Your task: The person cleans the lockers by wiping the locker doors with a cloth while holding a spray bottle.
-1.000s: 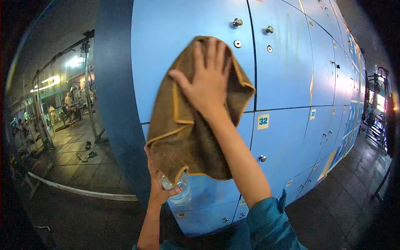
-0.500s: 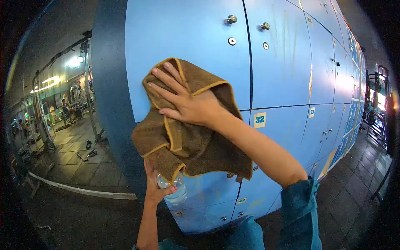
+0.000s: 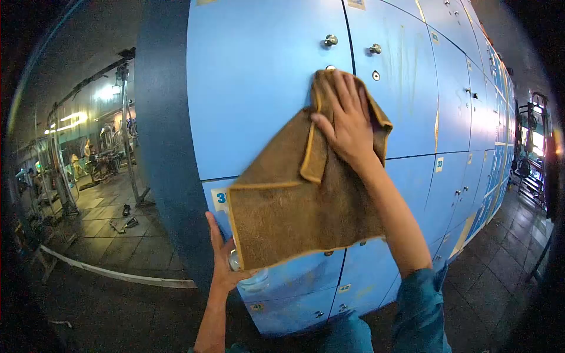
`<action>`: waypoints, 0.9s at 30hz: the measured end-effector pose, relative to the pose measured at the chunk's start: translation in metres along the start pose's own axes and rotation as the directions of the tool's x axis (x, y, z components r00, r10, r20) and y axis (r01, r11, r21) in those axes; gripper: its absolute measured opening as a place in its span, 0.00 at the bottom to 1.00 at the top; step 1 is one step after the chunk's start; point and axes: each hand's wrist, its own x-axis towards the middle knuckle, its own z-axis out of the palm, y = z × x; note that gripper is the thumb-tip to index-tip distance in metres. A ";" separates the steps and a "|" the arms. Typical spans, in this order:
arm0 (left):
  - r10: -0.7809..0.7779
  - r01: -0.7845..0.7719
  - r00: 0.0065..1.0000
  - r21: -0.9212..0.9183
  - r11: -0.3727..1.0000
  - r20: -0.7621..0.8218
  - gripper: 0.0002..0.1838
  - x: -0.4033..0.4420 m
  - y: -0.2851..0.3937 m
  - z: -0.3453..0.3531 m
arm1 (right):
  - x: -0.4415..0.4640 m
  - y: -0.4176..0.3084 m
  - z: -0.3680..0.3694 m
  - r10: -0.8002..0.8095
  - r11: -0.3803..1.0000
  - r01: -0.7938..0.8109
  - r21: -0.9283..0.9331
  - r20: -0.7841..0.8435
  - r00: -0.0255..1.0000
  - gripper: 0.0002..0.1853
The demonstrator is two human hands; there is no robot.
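Note:
My right hand (image 3: 347,126) presses flat, fingers stretched out, on a brown cloth (image 3: 294,215) with yellow-orange stitched edges. Under that palm the cloth lies against a blue locker door (image 3: 259,88), just below its keyhole, and its lower part hangs across the seam to the doors beneath. Lower left, my left hand (image 3: 222,267) is closed around a clear plastic bottle (image 3: 254,280). The hanging cloth covers much of the bottle, so its top and some of my fingers are hidden.
Metal knobs (image 3: 331,40) stick out from the locker doors, which run away to the right. A dark blue side panel (image 3: 165,147) borders them on the left. Gym equipment shows at far left and far right, above a dark tiled floor (image 3: 482,288).
My right hand has slid up and right across the door, taking the cloth with it. The cloth hangs more spread out now. My left hand stays low with the bottle.

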 end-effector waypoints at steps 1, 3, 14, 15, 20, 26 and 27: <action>0.039 -0.039 0.999 0.087 0.995 0.007 0.65 0.001 -0.009 -0.006 | 0.006 -0.005 0.004 0.055 0.998 -0.056 -0.027 -0.038 0.998 0.37; 0.061 -0.063 0.998 0.183 0.981 0.019 0.58 0.002 -0.009 -0.011 | 0.020 -0.019 0.015 0.162 0.983 -0.171 -0.073 -0.117 0.980 0.39; 0.001 -0.012 0.999 0.243 0.970 0.045 0.50 0.000 -0.001 -0.014 | 0.091 -0.114 0.052 -0.202 0.930 0.230 0.286 -0.125 0.971 0.43; -0.002 -0.007 0.999 0.223 0.975 0.043 0.50 0.000 -0.003 -0.013 | 0.094 -0.121 0.054 -0.235 0.914 0.264 0.308 -0.129 0.963 0.42; -0.063 0.058 0.997 0.128 0.990 0.036 0.48 -0.002 -0.004 -0.011 | 0.116 -0.124 0.067 -0.572 0.779 0.569 0.263 -0.073 0.817 0.40; -0.026 0.018 0.999 0.180 0.983 0.038 0.47 0.001 0.008 -0.011 | 0.171 -0.066 0.057 -0.539 0.803 0.580 0.139 -0.246 0.806 0.32; -0.043 0.040 0.999 0.141 0.989 0.022 0.46 0.000 0.006 -0.010 | 0.179 -0.051 0.065 -0.471 0.851 0.516 0.095 -0.297 0.831 0.32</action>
